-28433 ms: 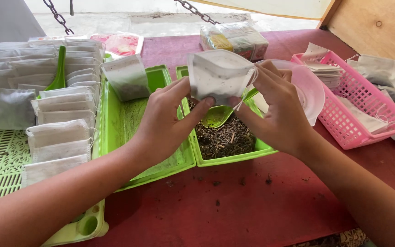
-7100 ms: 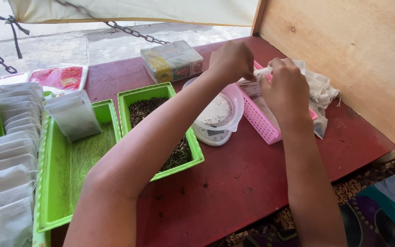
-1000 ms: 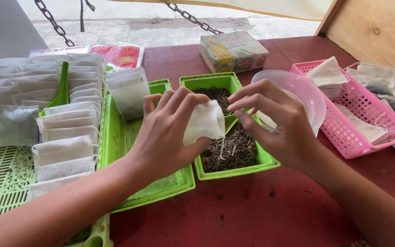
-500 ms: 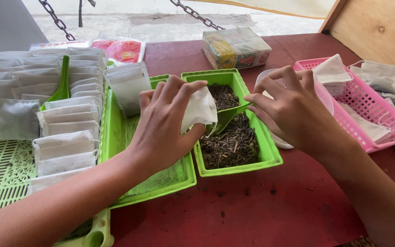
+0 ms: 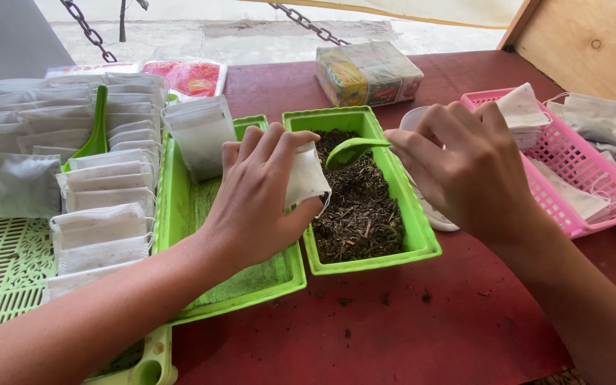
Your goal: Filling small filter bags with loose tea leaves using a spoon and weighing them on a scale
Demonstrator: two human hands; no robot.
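Holding white pouch point(image 5: 306, 178), green scoop point(image 5: 354, 150) over tea-filled green tray point(image 5: 393, 171).

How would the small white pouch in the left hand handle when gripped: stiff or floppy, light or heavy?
Probably floppy: the white pouch bends and creases under the left hand fingers. Likely very light, since it looks thin and flat. Its mouth may sag shut unless held open beside the green scoop in the right hand.

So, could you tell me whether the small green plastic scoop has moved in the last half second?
Yes. The green plastic scoop, held by the right hand, has risen out of the dried leaves toward the far end of the green tub.
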